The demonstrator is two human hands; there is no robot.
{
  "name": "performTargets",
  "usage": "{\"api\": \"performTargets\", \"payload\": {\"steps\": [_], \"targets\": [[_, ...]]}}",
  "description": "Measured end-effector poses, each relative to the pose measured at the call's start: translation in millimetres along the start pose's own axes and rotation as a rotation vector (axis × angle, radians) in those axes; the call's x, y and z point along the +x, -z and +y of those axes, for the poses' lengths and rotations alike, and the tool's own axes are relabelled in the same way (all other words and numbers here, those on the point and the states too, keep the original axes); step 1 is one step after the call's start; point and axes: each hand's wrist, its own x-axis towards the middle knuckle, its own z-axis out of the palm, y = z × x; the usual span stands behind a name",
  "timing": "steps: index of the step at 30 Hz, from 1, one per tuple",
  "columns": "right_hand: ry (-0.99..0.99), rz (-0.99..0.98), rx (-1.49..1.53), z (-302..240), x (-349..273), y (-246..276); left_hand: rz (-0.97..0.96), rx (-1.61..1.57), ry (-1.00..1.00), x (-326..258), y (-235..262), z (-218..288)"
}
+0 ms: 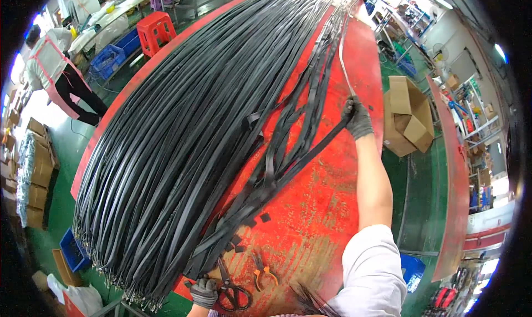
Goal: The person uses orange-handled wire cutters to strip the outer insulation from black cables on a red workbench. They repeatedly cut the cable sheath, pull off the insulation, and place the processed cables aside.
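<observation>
Your right hand (357, 117), in a dark grey glove, is stretched far out over the red desk (316, 206) and is closed tight around a black strap (310, 150), which runs taut from your fist back toward the lower left. A thin pale strip (343, 62) leads on from that same fist toward the far end of the desk.

Your left hand (204, 292), also gloved, sits at the near edge of the desk with its fingers curled onto the near ends of a loose bunch of straps (244, 206); how firmly it grips them cannot be told.

To the left of that bunch lies one great sheaf of black straps (183, 123), far too many to count, running the whole length of the desk.

Just right of your left hand lie two tools: one pair of black-handled scissors (230, 289) and one pair of orange-handled pliers (263, 272). A few short black offcuts (265, 217) are scattered near them.

Beyond the desk's right edge stands one open cardboard box (407, 117); one red stool (155, 31) stands at the far left.
</observation>
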Motion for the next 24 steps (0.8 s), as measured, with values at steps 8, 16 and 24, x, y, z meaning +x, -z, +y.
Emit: {"api": "performTargets", "payload": {"steps": [8,16,24], "targets": [[-0.256,0.237,0.054,27.6,-204.5,-96.4,-0.022,0.023,-0.002,0.3,12.3,4.8],[-0.362,0.459,-0.321,143.0,-399.7,-1.2,-0.041,0.113,0.035,-10.6,7.9,4.7],[-0.431,0.613,-0.097,259.0,-488.3,52.8,-0.159,0.129,0.07,-11.6,15.1,3.2]]}}
